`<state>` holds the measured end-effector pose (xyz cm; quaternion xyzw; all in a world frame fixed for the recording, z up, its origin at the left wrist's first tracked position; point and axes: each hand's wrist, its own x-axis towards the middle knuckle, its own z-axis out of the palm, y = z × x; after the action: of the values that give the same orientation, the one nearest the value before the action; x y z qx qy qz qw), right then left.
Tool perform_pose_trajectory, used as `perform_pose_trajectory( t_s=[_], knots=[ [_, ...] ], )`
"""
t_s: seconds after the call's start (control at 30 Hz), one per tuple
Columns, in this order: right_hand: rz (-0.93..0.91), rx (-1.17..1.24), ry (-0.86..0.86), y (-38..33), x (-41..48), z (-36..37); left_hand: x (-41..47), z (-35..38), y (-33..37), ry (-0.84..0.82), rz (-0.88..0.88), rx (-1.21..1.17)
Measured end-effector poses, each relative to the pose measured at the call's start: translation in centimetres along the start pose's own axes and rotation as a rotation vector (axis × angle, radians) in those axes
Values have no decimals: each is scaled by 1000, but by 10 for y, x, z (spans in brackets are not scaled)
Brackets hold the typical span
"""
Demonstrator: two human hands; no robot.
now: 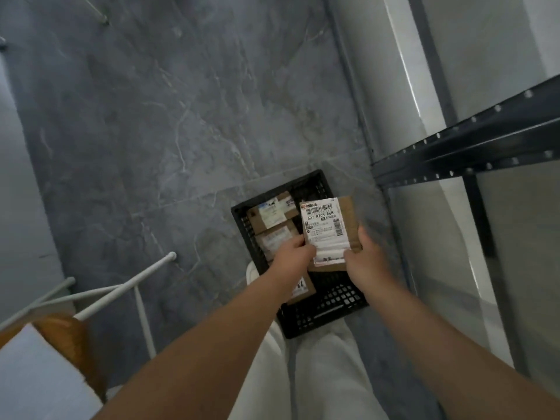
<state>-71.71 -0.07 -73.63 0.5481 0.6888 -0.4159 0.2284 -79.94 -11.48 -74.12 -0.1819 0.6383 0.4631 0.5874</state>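
Note:
A small brown cardboard parcel [347, 219] with a white shipping label is held up over a black plastic crate [330, 307] on the floor. My left hand [292, 253] pinches the parcel's lower left edge. My right hand [365, 256] grips its lower right corner from below. Inside the crate lie several more labelled brown parcels [271, 218], stacked along its left side. The crate's near right part shows bare lattice bottom.
The floor is grey marble-pattern tile [181, 131]. A dark metal shelving rack [472, 147] stands at the right. A white wire-legged stand [127, 286] and a wooden piece with a white surface [45, 368] sit at lower left. My legs in white trousers [321, 374] are below the crate.

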Motion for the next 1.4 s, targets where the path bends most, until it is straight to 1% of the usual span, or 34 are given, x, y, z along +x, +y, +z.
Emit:
perform_pose_trajectory(
  t_s=[0.1, 0.17, 0.27, 0.4, 0.47, 0.57, 0.7, 0.77, 0.83, 0.93, 1.03, 1.13, 1.2, 1.23, 1.3, 1.4],
  knots=[
    [-2, 17, -40, 20, 45, 26, 46, 1, -21, 8, 26, 1],
    [-20, 18, -72, 34, 73, 44, 79, 3, -34, 60, 35, 15],
    [0, 41, -161, 61, 109, 73, 126, 4, -57, 145, -11, 37],
    [22, 128, -199, 98, 149, 110, 184, 0, -91, 158, 15, 97],
    [-12, 128, -148, 109, 162, 128, 211, -3, -105, 188, 37, 95],
    [-112, 73, -37, 113, 179, 154, 242, -11, -123, 264, 53, 69],
    [-160, 137, 105, 101, 214, 169, 269, -13, -128, 240, 142, 48],
    [-147, 102, 191, 95, 230, 169, 281, -9, -122, 259, 178, 181],
    [-174, 36, 246, 96, 235, 169, 287, -7, -117, 316, 198, 292],
    [-316, 30, 298, 107, 223, 170, 289, -10, -119, 335, 256, 285],
    [-390, 111, 324, 118, 208, 170, 278, -16, -122, 282, 329, 300],
    [-389, 140, 342, 118, 199, 175, 278, -29, -118, 214, 317, 302],
    [-400, 148, 356, 108, 197, 182, 288, -45, -108, 163, 289, 345],
    [-396, 148, 375, 102, 197, 186, 295, -54, -101, 120, 281, 400],
    [-351, 153, 416, 92, 199, 194, 305, -68, -88, 13, 291, 584],
    [-292, 153, 435, 88, 200, 201, 314, -84, -74, -138, 305, 1012]
  ],
)
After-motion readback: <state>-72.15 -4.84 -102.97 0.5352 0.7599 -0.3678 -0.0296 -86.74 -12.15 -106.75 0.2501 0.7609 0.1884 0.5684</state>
